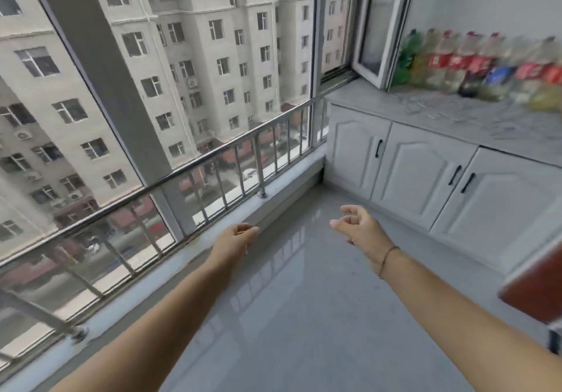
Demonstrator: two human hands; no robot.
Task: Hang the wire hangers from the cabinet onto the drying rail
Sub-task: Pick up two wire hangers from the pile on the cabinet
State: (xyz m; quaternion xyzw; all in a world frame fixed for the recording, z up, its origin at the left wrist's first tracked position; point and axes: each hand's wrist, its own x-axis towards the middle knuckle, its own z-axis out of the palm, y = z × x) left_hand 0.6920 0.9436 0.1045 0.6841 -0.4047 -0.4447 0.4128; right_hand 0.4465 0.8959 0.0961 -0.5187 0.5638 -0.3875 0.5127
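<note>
Hands outstretched, empty: left hand (235, 238) loosely curled, right hand (357, 224) fingers apart; cabinet (419, 175) doors closed; bottles (474, 66) blurred.

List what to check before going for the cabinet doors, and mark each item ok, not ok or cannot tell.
1. The left hand is free: ok, holds nothing.
2. The right hand is free: ok, fingers loosely curled, empty.
3. The cabinet doors are open: not ok, all shut.
4. A door handle is in view: ok, black, on the doors.
5. The hangers are located: cannot tell, none in view.
6. The drying rail is located: cannot tell, not in view.
</note>
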